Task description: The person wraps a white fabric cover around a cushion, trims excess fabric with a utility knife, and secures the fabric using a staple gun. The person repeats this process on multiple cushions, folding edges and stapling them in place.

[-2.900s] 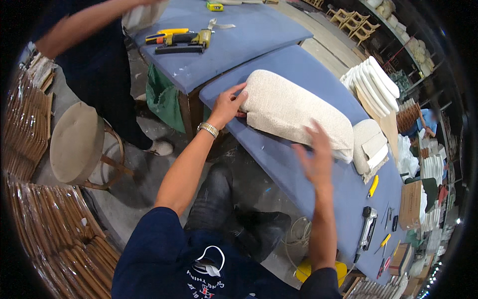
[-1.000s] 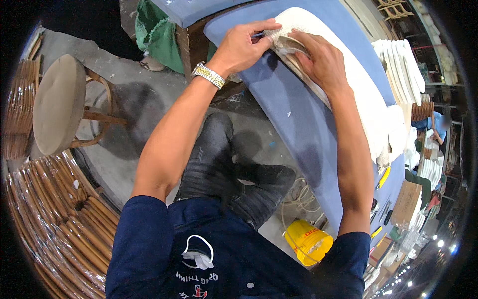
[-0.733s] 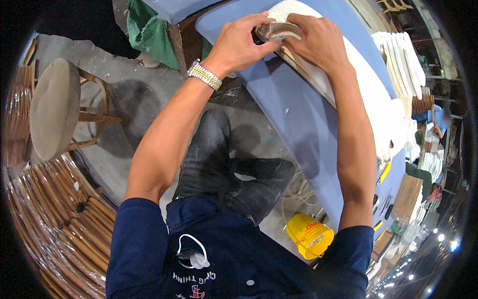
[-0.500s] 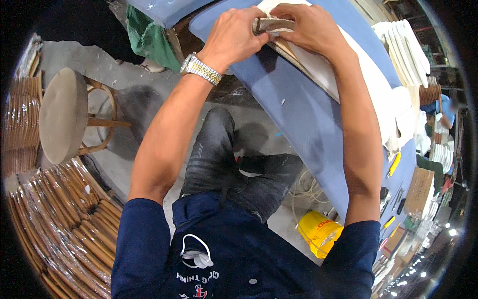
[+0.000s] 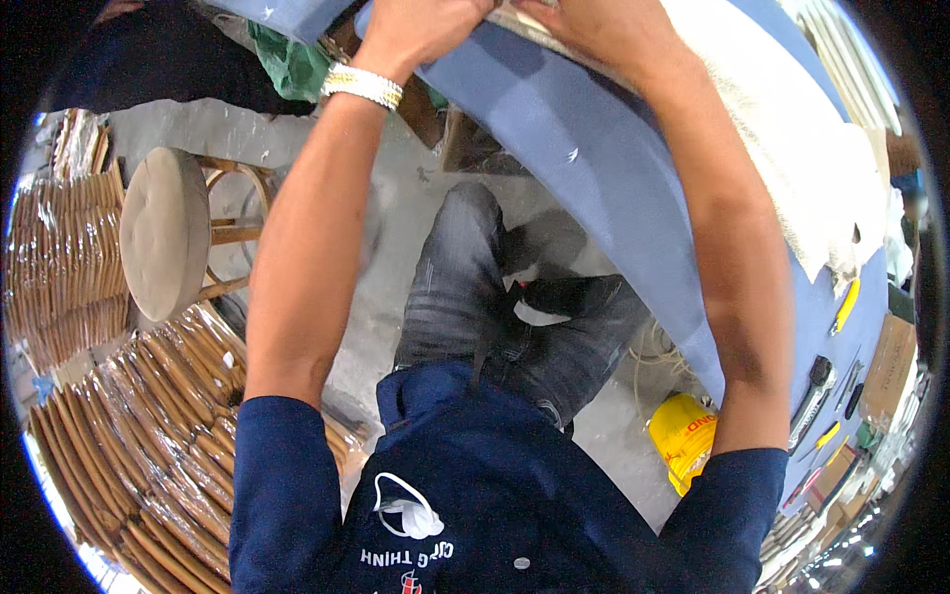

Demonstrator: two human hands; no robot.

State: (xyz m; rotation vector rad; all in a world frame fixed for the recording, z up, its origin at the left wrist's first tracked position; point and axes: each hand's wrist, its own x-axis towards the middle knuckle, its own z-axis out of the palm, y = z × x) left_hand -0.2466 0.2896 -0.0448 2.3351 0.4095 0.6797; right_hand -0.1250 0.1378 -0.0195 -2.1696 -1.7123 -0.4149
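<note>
Up at the top edge of the view, both of the person's hands meet at the near corner of the long cream-white upholstered cushion (image 5: 792, 168) that lies on the blue-covered counter (image 5: 633, 208). The left hand (image 5: 421, 25), with a silver and gold metal watch band (image 5: 364, 85) on its wrist, is curled over the cushion's end, and the right hand (image 5: 594, 25) presses down just beside it. Their fingers run out of the frame, so I cannot tell for sure whether either one is clamped on the fabric or only resting on it; the knuckles look bent, as if closed. The cushion stretches away from the hands along the counter toward the right, its rough fabric edge hanging close to the counter's front rim.

Further along the counter, to the right, lie a yellow-handled tool (image 5: 844, 305) and a dark hand tool (image 5: 813, 388), well apart from the hands. Below the counter a yellow plastic bucket (image 5: 685, 441) stands on the grey floor beside the person's dark jeans. To the left stands a round stool with a beige padded seat and wooden legs (image 5: 166, 243), and near it are stacks of curved wooden chair parts wrapped in clear film (image 5: 139, 426). A green cloth (image 5: 292, 64) hangs near the upper left.
</note>
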